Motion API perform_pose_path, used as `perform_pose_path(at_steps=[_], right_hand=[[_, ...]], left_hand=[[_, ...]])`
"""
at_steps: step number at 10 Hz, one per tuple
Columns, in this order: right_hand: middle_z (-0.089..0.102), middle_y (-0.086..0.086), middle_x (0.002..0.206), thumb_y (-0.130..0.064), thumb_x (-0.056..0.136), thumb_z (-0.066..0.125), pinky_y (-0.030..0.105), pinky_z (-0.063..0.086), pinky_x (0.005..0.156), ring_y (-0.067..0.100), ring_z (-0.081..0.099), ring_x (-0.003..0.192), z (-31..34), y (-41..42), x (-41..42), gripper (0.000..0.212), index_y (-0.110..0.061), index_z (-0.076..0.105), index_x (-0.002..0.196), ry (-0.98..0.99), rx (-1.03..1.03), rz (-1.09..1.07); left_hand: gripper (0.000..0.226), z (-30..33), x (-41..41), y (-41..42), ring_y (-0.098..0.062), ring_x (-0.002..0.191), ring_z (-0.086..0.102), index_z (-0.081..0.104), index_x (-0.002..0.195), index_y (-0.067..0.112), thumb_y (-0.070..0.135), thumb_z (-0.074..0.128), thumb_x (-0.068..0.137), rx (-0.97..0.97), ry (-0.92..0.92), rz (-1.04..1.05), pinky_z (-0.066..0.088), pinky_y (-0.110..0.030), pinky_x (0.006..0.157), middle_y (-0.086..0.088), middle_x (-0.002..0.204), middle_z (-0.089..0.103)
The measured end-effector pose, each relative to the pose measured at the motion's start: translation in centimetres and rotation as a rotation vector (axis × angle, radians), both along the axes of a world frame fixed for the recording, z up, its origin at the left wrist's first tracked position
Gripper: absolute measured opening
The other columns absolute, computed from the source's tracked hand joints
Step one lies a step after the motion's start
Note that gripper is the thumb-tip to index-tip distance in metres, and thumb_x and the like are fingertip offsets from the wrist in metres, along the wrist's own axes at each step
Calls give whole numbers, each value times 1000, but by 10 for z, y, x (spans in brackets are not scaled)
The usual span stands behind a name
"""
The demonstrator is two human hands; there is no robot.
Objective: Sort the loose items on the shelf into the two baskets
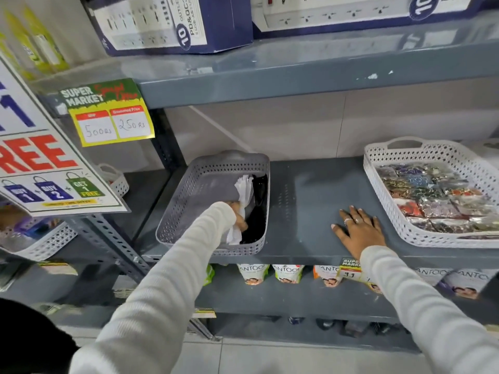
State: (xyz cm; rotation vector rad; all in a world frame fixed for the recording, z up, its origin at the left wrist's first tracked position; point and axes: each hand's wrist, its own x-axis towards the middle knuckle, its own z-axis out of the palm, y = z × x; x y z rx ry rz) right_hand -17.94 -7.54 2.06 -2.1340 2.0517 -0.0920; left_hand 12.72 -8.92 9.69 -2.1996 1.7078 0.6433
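Observation:
A grey perforated basket [194, 190] stands on the grey shelf [305, 206] at the left. It holds white packets [244, 191] and black items [259, 201] along its right side. My left hand [239, 215] is inside this basket, fingers closed on a white packet. A white lattice basket [378, 184] sits at the right, filled with several shiny colourful packets [437, 201]. My right hand [356, 228] lies flat, palm down, on the bare shelf between the two baskets, holding nothing.
Boxes of power strips [172, 22] stand on the shelf above. A price tag [108, 114] and a promo sign [40, 163] hang at the left. Pouches [286, 273] line the shelf below. Another white basket [46, 241] sits lower left.

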Motion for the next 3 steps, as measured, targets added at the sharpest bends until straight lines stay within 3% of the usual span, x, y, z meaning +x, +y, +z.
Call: perform_pose_path(at_steps=[2, 3], right_hand=[[9, 7, 162, -50, 96, 30, 49, 9, 122, 23, 4, 150, 25, 3, 7, 63, -21, 18, 151, -58, 36, 25], [6, 6, 162, -51, 97, 27, 47, 7, 122, 22, 3, 150, 48, 10, 12, 64, -22, 13, 152, -65, -49, 80]], left_hand=[[92, 14, -6, 14, -29, 144, 18, 4, 150, 13, 26, 66, 84, -11, 97, 54, 23, -36, 117, -9, 159, 12], [81, 30, -18, 27, -29, 144, 20, 6, 151, 14, 24, 58, 90, -285, 176, 124, 20, -40, 118, -8, 158, 17]])
